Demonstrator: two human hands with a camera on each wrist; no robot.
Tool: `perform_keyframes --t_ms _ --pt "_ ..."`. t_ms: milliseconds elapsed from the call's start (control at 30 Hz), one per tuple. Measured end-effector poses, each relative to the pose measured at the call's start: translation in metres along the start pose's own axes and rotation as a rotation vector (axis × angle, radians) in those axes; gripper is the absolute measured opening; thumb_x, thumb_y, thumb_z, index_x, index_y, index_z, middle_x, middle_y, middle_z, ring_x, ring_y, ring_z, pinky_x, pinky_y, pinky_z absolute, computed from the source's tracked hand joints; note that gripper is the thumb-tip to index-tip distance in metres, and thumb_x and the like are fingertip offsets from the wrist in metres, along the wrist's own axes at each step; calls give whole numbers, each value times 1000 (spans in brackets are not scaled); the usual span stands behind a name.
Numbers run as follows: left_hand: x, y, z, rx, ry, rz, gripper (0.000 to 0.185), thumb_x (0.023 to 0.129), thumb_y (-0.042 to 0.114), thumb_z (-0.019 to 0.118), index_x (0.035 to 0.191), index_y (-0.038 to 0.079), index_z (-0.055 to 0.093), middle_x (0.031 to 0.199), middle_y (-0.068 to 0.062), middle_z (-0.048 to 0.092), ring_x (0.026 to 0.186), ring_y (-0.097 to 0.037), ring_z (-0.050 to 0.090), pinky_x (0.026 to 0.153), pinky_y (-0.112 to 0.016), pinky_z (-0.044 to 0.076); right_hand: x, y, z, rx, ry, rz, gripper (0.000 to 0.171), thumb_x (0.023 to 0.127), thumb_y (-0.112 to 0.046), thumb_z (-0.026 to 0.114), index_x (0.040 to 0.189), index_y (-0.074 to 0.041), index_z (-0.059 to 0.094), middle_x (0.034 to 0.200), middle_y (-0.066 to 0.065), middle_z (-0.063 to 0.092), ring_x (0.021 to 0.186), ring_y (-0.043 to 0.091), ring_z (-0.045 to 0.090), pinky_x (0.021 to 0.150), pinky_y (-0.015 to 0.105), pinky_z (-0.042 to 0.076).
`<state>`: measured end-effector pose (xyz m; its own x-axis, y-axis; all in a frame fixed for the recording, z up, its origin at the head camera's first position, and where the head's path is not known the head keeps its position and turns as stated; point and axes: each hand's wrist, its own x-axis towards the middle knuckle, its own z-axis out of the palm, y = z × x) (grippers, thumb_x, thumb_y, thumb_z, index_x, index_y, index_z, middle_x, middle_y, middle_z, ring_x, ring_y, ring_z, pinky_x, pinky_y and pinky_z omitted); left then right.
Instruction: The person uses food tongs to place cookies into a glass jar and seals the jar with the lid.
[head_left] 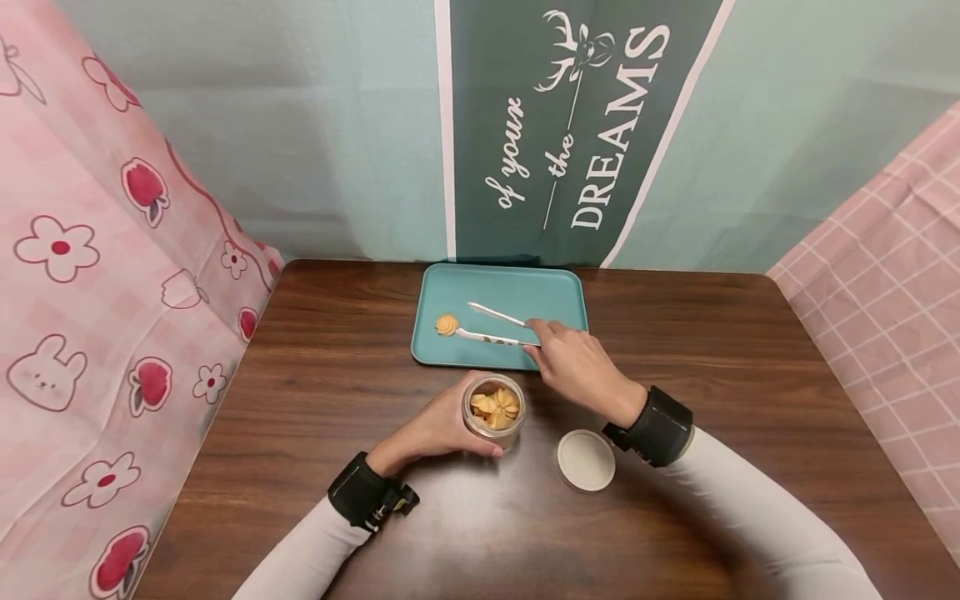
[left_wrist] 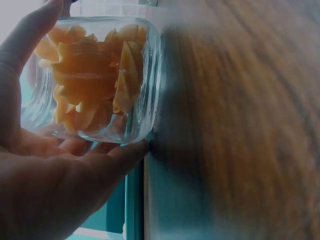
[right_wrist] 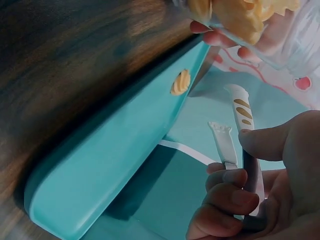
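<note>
My left hand grips an open glass jar full of swirl-shaped cookies, standing on the wooden table. My right hand holds white tongs by their rear end over a teal tray. The tongs' tips are spread apart, and the lower tip lies right beside a single cookie on the tray. In the right wrist view the tongs sit between thumb and fingers, with the cookie farther off on the tray.
A round white jar lid lies on the table to the right of the jar. Pink patterned cloth walls stand at left and right, and a green banner hangs behind the tray.
</note>
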<state>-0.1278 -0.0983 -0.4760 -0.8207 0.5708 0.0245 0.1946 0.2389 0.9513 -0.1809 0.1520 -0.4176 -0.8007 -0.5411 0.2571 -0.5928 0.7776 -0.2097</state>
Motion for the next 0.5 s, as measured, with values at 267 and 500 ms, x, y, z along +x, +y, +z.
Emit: perform_keyframes --t_ms 267,500 --pt "-1 2 -1 16 5 -1 94 68 19 102 146 13 51 138 -7 63 127 -25 59 113 -38 46 5 1 11 -6 20 -30 38 104 -19 68 133 5 63 98 20 71 73 34 69 61 48 58" --pt "0 1 0 12 2 3 95 68 17 102 147 13 50 139 -7 62 127 -25 59 114 -38 45 8 2 16 -10 20 -43 37 104 -19 68 132 5 63 95 19 71 70 34 69 58 47 57"
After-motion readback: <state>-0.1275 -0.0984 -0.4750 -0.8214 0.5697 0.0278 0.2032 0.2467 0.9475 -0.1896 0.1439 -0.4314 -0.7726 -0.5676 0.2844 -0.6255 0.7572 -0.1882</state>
